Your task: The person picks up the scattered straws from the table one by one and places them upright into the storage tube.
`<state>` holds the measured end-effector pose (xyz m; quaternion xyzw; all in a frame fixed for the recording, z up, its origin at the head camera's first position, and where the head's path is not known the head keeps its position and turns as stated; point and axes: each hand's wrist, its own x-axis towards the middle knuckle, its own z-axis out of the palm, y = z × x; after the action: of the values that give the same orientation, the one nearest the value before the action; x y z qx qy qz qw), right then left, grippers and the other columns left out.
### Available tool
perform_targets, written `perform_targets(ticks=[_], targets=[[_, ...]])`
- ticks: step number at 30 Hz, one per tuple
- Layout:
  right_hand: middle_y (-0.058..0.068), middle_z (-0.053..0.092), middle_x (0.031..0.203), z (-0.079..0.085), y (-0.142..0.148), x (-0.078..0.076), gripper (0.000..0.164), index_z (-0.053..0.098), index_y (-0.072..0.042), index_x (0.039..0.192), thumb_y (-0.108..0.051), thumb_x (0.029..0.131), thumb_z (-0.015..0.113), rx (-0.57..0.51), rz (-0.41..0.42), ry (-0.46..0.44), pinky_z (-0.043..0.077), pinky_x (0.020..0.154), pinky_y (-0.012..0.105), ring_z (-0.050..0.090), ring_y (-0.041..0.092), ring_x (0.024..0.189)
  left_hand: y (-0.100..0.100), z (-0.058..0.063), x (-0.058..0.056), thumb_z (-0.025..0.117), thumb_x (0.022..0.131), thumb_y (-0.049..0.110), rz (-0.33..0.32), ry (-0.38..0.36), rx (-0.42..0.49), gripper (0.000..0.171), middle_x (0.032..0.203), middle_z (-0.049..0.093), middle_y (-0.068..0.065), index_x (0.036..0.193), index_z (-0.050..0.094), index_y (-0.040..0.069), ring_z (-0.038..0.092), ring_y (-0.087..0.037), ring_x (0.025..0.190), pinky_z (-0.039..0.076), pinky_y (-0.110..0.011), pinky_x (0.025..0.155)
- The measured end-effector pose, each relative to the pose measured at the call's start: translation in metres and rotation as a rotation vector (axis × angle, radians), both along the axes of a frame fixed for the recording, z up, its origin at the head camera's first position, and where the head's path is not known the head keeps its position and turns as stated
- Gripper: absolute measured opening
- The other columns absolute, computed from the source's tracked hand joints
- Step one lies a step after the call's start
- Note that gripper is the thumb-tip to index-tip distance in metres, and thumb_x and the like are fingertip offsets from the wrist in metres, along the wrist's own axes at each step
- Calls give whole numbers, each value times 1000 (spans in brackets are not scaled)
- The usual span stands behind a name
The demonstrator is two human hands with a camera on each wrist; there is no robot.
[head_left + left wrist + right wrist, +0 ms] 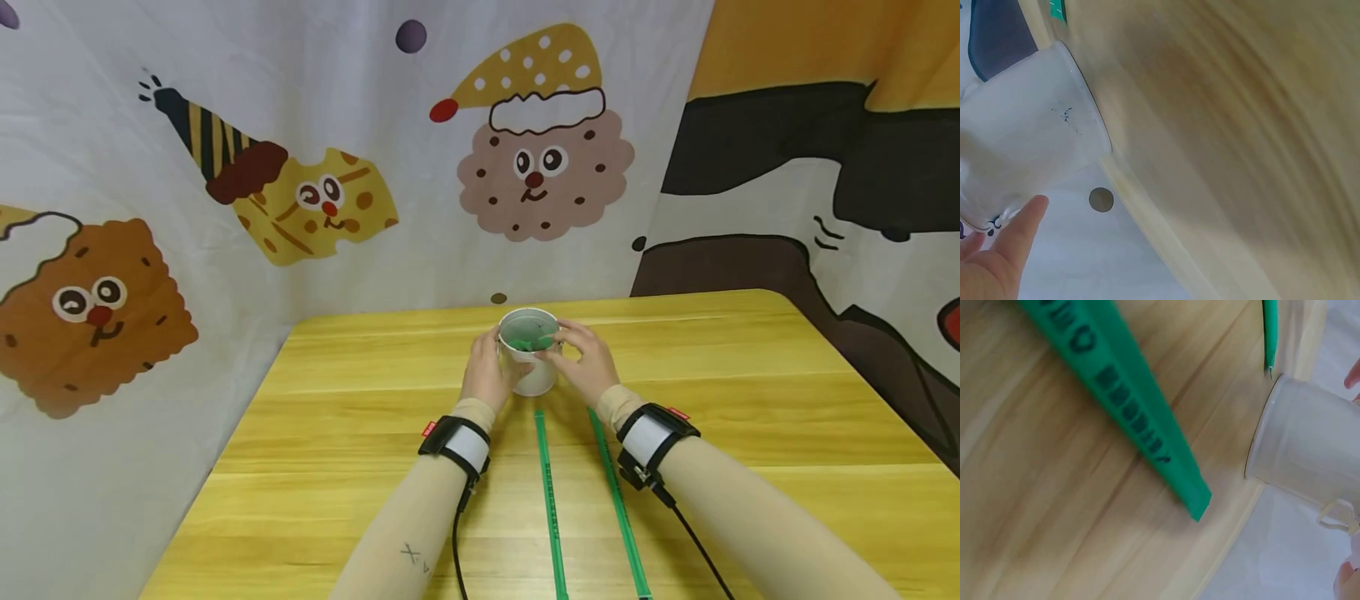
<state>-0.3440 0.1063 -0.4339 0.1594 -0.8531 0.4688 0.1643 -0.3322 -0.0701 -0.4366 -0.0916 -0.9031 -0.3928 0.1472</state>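
A small white bucket (535, 380) stands upright near the far edge of the table, with something green (531, 342) inside. My left hand (486, 374) holds it from the left, the thumb across the front. In the left wrist view, one finger (1019, 234) reaches along its side near the rim. My right hand (587, 363) is at the right of the rim, thumb in front and fingertips over the edge. The right wrist view shows a pale handle loop (1334, 515) on the bucket's side; most of that hand is outside this view.
Two long, thin green strips lie on the wooden table (360, 467) between my forearms, a left strip (551, 500) and a right strip (621, 508) with dark print. Black cables trail from both wristbands. A curtain (420, 275) with cartoon prints hangs behind the table.
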Motion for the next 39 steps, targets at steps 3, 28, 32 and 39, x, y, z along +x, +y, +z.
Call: perform_targets(ticks=[3,28,32,39], targets=[[23,47,149,-1,8,3,48,65,-5,129,-19,85,79,46,27,-53,35,112,65,42,45,138,0,0,1,79,85,30,-6,-8,-9,78,142,49,-24,145,40,-3,55,-37,127,47,-48,108],[1,62,69,-18,60,62,33,65,-6,81,-33,80,82,528,35,-547,44,51,26,53,15,59,-3,3,-1,79,85,29,9,-72,-8,76,142,49,-23,145,42,0,51,-37,131,45,-48,111],[4,62,74,-19,59,64,25,64,-4,80,-22,81,82,485,53,-583,51,48,26,56,14,54,-3,3,0,80,85,28,8,-70,-3,76,142,49,-22,144,42,0,52,-36,130,45,-47,110],[3,63,71,-19,62,62,20,63,-6,73,-13,83,79,406,69,-680,56,49,27,60,14,56,-3,5,0,79,85,30,-18,-95,8,79,146,46,-22,147,40,1,49,-36,133,43,-47,112]])
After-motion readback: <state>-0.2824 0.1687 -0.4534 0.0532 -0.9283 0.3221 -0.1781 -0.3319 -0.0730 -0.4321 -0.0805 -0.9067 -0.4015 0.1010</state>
